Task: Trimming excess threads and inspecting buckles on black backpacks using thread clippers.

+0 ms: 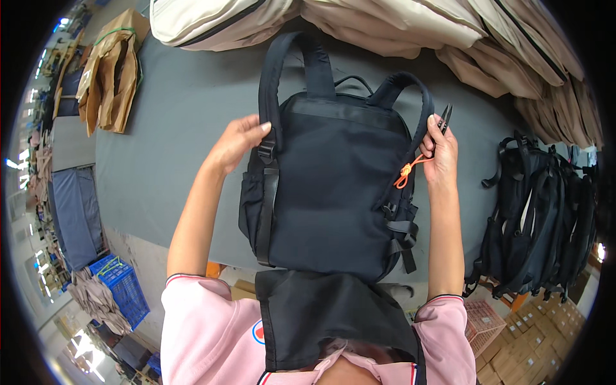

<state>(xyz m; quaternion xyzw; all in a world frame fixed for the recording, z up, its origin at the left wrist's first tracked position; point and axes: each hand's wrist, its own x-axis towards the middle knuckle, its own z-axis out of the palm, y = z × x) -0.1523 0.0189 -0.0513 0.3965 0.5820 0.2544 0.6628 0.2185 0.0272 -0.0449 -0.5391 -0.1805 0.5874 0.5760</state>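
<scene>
A dark navy backpack point(337, 186) lies in front of me, its back panel up and its top handle point(354, 79) at the far end. Both shoulder straps arch up from the top. My left hand point(237, 146) is closed, thumb and fingers pinching the left shoulder strap point(271, 83) just above its buckle. My right hand point(443, 154) grips the edge of the right shoulder strap point(424, 106). Thread snips point(445, 119) with black blades sit in that same hand, points away from me. A knotted orange cord point(405, 173) hangs from them over the backpack's right side.
The backpack rests on a grey table point(173, 141). Beige bags point(385, 25) are piled along the far edge. More black backpacks point(532, 212) stand at the right. Brown paper point(112, 77) lies far left; a blue crate point(122, 289) is below the table's left side. I wear a black apron point(333, 308).
</scene>
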